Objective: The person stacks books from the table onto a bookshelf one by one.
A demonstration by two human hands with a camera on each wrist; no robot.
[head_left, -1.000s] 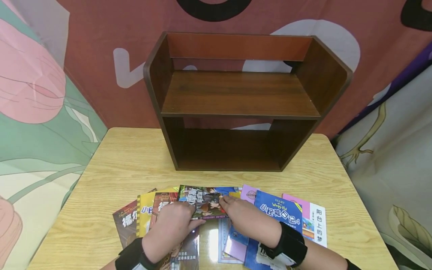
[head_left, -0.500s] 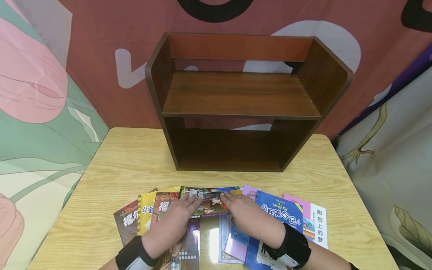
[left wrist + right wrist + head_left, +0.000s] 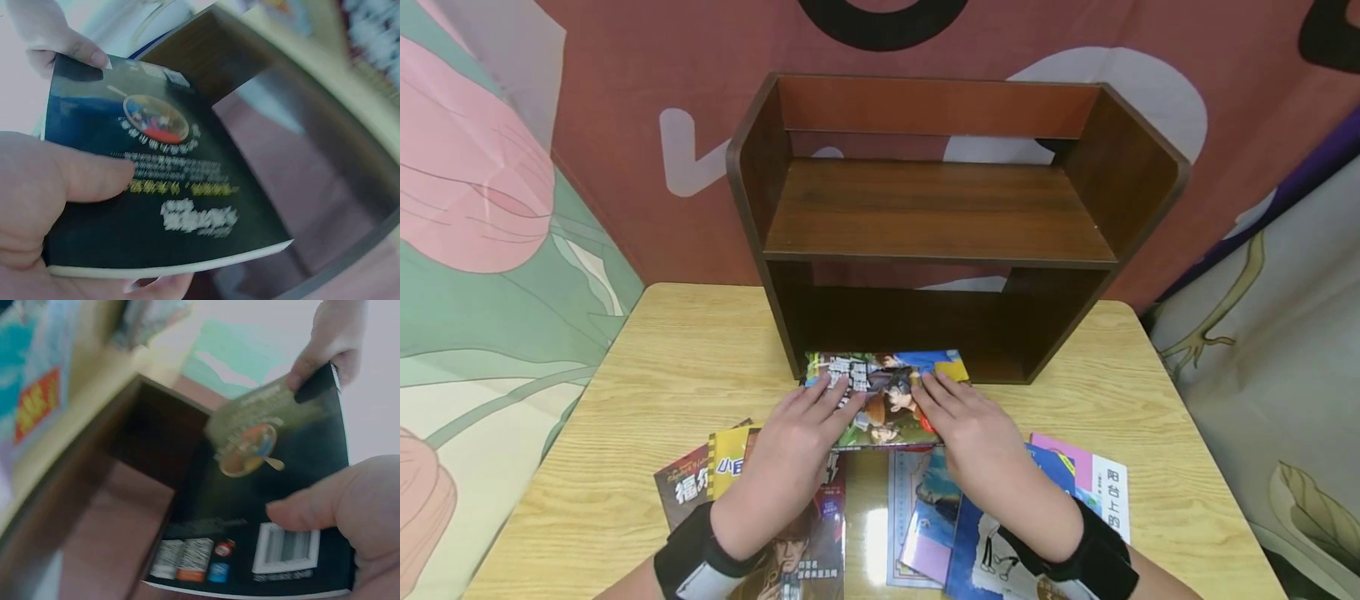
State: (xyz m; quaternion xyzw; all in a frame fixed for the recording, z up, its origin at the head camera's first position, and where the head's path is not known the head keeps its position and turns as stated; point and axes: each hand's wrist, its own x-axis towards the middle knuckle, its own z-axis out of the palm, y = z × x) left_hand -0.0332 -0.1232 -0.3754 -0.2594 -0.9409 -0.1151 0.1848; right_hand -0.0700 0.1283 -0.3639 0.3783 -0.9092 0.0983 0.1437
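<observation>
A colourful comic book [image 3: 887,400] is held by both hands at the front of the brown bookshelf's lower compartment. In the head view its far edge overlaps the compartment opening. My left hand [image 3: 797,442] grips its left side, fingers on the illustrated front cover. The left wrist view shows that thumb against the dark back cover [image 3: 175,156]. On the right side my right hand [image 3: 977,425] grips likewise, its thumb pressing near the barcode in the right wrist view.
A two-tier bookshelf [image 3: 940,208] stands at the back of the wooden table [image 3: 685,350]. Fanned books lie at front left, including a dark one [image 3: 808,542], and more at front right, including a blue one [image 3: 973,550] and a white-and-pink one [image 3: 1108,492].
Both hands have carried the comic book forward from among the fanned books, up to the bookshelf's lower compartment. Its cover has tilted more into view. The other books stay put.
</observation>
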